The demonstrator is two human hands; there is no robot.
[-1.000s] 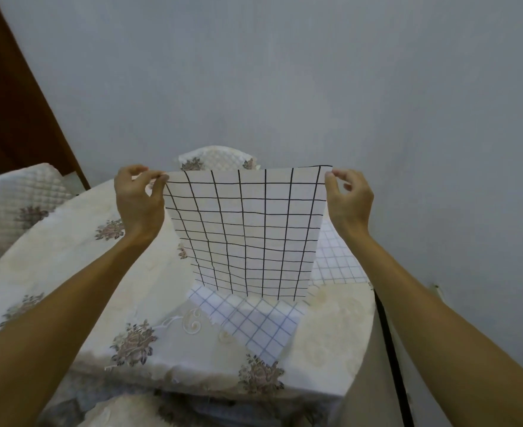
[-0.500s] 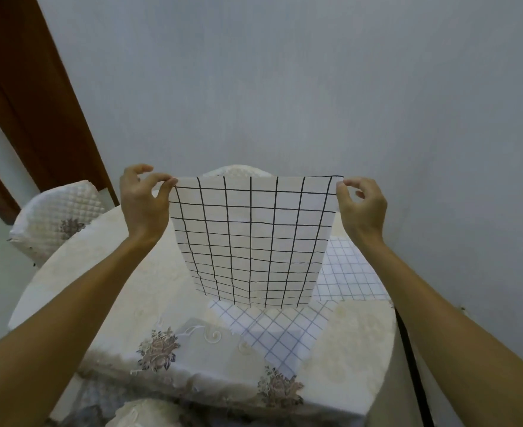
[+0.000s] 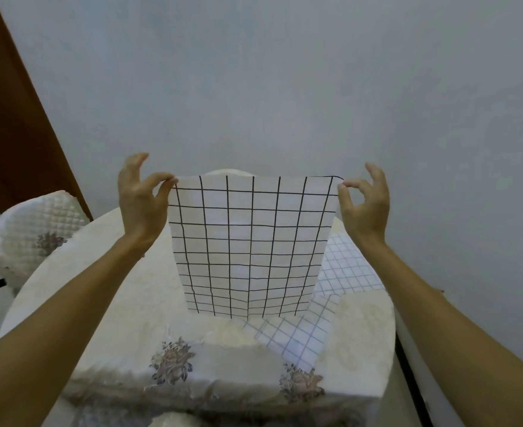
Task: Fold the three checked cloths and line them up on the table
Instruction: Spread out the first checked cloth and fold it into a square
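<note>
Head view: the left hand and right hand each pinch a top corner of the black-checked cloth between thumb and forefinger, with the other fingers spread. It hangs above the table. A clean fold probably needs the top edge level and taut and the corners meeting squarely. No writing or label is readable.

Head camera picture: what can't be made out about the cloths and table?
Head view, behind the black-checked cloth that the left hand and right hand pinch by its top corners: the middle of the table.
Head view: blue-checked cloth shows at the right and below; the held cloth covers the join, so one piece or two cannot be told.
Head view: the far chair, all but its top hidden by the held cloth.
</note>
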